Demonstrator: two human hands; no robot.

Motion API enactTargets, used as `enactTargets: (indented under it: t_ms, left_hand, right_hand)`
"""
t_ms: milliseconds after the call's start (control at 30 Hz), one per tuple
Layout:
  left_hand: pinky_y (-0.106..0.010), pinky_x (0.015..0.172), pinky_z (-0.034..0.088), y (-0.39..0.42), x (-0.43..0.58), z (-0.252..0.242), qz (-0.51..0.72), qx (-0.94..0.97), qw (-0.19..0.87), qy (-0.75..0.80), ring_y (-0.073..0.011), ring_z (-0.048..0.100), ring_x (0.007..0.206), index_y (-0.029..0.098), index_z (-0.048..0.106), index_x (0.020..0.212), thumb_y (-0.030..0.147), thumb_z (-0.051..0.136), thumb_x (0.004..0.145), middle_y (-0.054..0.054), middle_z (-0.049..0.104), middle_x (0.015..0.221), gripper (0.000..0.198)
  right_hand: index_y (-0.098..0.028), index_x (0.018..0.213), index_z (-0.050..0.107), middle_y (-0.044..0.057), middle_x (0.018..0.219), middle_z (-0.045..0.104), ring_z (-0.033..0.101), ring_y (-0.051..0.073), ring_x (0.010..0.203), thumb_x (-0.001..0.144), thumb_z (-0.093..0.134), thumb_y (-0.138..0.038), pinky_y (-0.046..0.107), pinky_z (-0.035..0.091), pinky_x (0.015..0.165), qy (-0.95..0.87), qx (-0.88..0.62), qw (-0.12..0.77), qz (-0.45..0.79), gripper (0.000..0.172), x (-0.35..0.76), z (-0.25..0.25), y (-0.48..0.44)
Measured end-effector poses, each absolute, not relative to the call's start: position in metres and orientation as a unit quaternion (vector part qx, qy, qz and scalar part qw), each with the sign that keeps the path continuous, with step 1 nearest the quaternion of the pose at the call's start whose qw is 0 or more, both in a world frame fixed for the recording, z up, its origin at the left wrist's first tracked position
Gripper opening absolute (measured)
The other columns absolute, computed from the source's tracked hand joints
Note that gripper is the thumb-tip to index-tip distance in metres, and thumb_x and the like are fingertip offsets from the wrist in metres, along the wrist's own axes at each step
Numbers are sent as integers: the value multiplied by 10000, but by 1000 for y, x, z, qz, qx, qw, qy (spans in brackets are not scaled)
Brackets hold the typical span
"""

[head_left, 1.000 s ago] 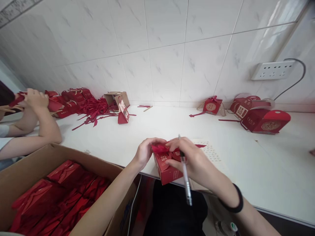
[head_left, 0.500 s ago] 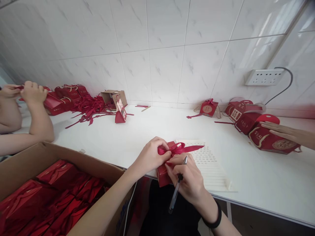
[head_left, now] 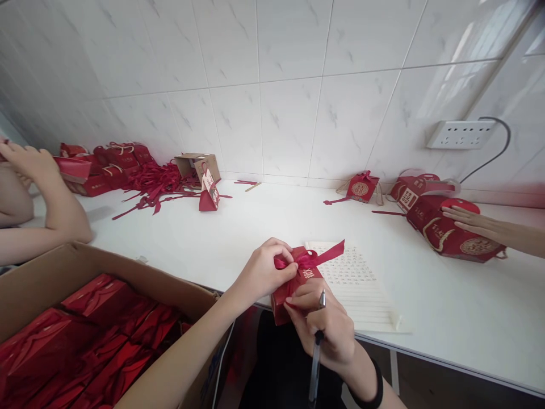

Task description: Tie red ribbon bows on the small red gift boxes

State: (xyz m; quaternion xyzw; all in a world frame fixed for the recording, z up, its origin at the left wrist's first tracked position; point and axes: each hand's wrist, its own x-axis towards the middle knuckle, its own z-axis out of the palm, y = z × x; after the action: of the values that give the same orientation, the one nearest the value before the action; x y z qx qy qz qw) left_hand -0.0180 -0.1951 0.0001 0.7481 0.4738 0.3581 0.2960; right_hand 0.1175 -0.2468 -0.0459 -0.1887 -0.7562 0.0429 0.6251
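Note:
A red gift box (head_left: 281, 295) lies at the table's front edge, a red ribbon (head_left: 313, 260) tied in a bow on top. My left hand (head_left: 270, 267) is closed, pinching the ribbon's loop between thumb and fingers at the box's left side. Below the bow, my right hand (head_left: 326, 324) has thumb and fingertip pressed together at the ribbon's lower tail; its exact grip is partly hidden. A pen (head_left: 315, 363) is also tucked in that hand, tip upward. Beneath and beside the box lies a sheet of lined paper (head_left: 361, 295) with handwriting.
An open cardboard carton (head_left: 140, 270) full of red boxes stands at left. Farther back are a ribbon pile (head_left: 155, 179), a small upright red box (head_left: 208, 199) and another beribboned box (head_left: 361, 187). Other people's hands (head_left: 32, 165) work at left; another hand (head_left: 472, 221) rests on red boxes at right.
My right hand has drawn slightly down and away from the bow, uncovering gold print on the box. The ribbon's free end now points more upward. The person's hands at left have shifted left.

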Motion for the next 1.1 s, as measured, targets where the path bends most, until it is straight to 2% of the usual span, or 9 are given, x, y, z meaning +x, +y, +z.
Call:
enactTargets:
  t_ms: [300, 467, 533, 633, 700, 767, 833, 900, 1100]
  left_hand:
    - [-291, 809, 496, -195, -17, 3, 357, 736, 315, 481, -164, 602, 879, 187, 599, 630, 217, 608, 680, -31, 608, 955, 59]
    - [-316, 825, 490, -193, -18, 1, 367, 739, 302, 477, -176, 601, 881, 185, 597, 637, 245, 601, 699, -39, 616, 939, 86]
    - [-330, 834, 483, -193, -19, 0, 370, 744, 295, 471, -179, 598, 877, 185, 591, 657, 272, 600, 713, -42, 615, 933, 104]
    - [-326, 832, 478, -194, -20, -1, 369, 756, 294, 454, -176, 591, 878, 188, 571, 700, 281, 612, 711, -40, 602, 937, 102]
    - [-324, 832, 474, -195, -21, -1, 371, 758, 296, 449, -176, 587, 889, 189, 554, 705, 258, 611, 705, -41, 599, 948, 89]
    - [-324, 835, 472, -195, -21, -1, 373, 754, 299, 451, -178, 586, 904, 189, 544, 690, 240, 593, 714, -45, 601, 965, 75]
    - [-323, 844, 466, -196, -21, 0, 373, 751, 300, 455, -178, 586, 918, 188, 542, 677, 230, 577, 725, -45, 602, 977, 73]
    - [-319, 846, 463, -196, -21, 0, 375, 750, 297, 457, -176, 586, 920, 187, 545, 676, 228, 571, 731, -41, 602, 973, 73]
    - [-307, 826, 466, -195, -21, -2, 394, 749, 286, 449, -161, 593, 888, 185, 544, 673, 215, 553, 745, -28, 614, 916, 79]
  right_hand:
    - [-180, 716, 388, 26, 787, 619, 571, 140, 706, 751, 557, 82, 311, 468, 600, -775, -156, 611, 44, 314, 109, -46, -264]
    - [-190, 783, 422, 34, 819, 639, 595, 172, 811, 810, 546, -17, 373, 488, 731, -797, -150, 580, 79, 216, 124, -37, -266]
    - [-205, 832, 416, 68, 886, 637, 583, 224, 925, 840, 555, -147, 423, 473, 779, -745, -221, 622, 96, 151, 142, -33, -255]
    - [-217, 860, 392, 118, 1056, 599, 559, 247, 997, 827, 600, -302, 439, 443, 825, -611, -434, 650, 126, 227, 170, -33, -229]
    - [-214, 822, 400, 97, 981, 605, 582, 228, 895, 814, 595, -407, 388, 465, 753, -575, -497, 611, 219, 274, 182, -36, -213]
    - [-207, 750, 403, 41, 787, 579, 566, 187, 725, 794, 588, -471, 324, 460, 643, -555, -518, 570, 313, 325, 187, -37, -202]
    - [-205, 714, 395, -15, 647, 499, 506, 150, 617, 761, 621, -466, 282, 424, 585, -525, -512, 562, 383, 348, 187, -37, -200]
    - [-206, 724, 392, -35, 614, 465, 474, 134, 591, 728, 658, -422, 264, 400, 575, -495, -488, 575, 431, 343, 184, -35, -204]
    - [-201, 705, 403, -24, 607, 467, 457, 128, 570, 736, 631, -350, 234, 367, 524, -501, -500, 577, 408, 274, 176, -27, -238]
